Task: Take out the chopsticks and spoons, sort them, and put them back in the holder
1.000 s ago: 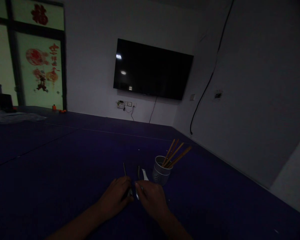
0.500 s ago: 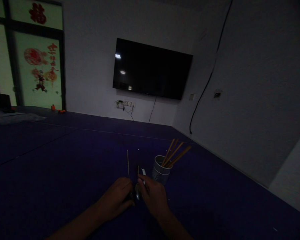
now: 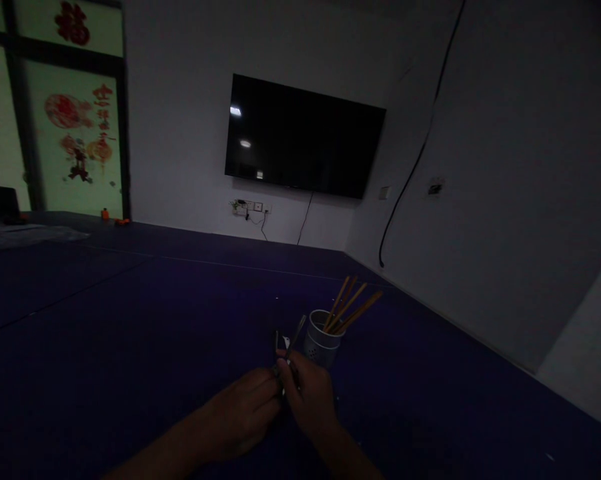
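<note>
My left hand (image 3: pixel 250 408) is closed, its fingertips meeting those of my right hand (image 3: pixel 311 393), which is pinched. A thin metal utensil handle (image 3: pixel 297 333) slants up to the right from between them. Its lower end is hidden by the fingers, so its kind cannot be made out. Just beyond the fingertips, a dark handle (image 3: pixel 277 341) and the tip of a white spoon handle (image 3: pixel 286 342) show, their lower parts covered by my right hand. Beside that hand stands a grey utensil cup (image 3: pixel 321 347) with holes in its side, holding several wooden chopsticks (image 3: pixel 354 309).
The dark purple surface (image 3: pixel 155 333) stretches to the walls. A television (image 3: pixel 305 137) hangs at the back, above sockets and cords. A black cable (image 3: pixel 414 167) runs down the right wall. Clear plastic sheeting (image 3: pixel 30 235) and small orange objects (image 3: pixel 123 221) lie far left.
My left hand has moved right against my right hand. The metal handle, upright above my left hand before, now leans right between both hands. The cup has stayed put.
</note>
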Demonstrator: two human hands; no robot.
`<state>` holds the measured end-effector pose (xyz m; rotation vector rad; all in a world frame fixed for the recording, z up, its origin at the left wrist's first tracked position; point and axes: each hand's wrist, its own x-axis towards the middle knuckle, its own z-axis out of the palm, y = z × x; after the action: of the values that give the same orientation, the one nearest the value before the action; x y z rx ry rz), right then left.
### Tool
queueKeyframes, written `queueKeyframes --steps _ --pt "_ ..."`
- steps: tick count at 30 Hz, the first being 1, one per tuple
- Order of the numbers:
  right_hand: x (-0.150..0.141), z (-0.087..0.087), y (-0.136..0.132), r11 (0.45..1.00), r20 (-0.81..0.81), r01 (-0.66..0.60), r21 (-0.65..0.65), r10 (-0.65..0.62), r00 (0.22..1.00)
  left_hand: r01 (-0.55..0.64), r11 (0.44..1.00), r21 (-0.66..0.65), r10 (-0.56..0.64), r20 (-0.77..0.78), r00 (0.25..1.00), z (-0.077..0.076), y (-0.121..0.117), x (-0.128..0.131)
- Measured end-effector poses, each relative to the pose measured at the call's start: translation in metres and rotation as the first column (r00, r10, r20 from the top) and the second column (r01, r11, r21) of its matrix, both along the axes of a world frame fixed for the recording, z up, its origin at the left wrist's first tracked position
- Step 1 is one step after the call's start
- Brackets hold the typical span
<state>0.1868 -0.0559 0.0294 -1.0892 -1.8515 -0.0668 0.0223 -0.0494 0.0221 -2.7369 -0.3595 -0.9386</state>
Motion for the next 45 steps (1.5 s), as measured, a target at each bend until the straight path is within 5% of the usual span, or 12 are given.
queueKeyframes --steps 28,32,35,40,45 --pt "0.005 0.004 -0.003 0.975 -0.177 0.119 0.19 -0.086 0.981 -0.075 0.96 0.269 0.052 0.089 0.995 0.01 0.0 -0.002" --pt "0.019 0.006 -0.003 0.901 -0.31 0.345 0.265 -0.259 0.915 -0.126 0.924 0.36 0.079 0.142 0.987 0.007 0.002 -0.007" --pt "0.032 0.013 0.0 0.836 -0.443 0.515 0.189 -0.395 0.805 -0.181 0.929 0.321 0.137 0.157 0.978 0.005 0.003 -0.01" --pt "0.049 0.028 0.01 0.83 -0.582 0.55 0.094 -0.402 0.707 -0.217 0.931 0.295 0.165 0.19 0.968 0.006 0.004 -0.012" --pt "0.057 0.03 0.018 0.852 -0.547 0.524 0.003 -0.437 0.714 -0.219 0.94 0.263 0.167 0.203 0.965 0.005 0.006 -0.011"
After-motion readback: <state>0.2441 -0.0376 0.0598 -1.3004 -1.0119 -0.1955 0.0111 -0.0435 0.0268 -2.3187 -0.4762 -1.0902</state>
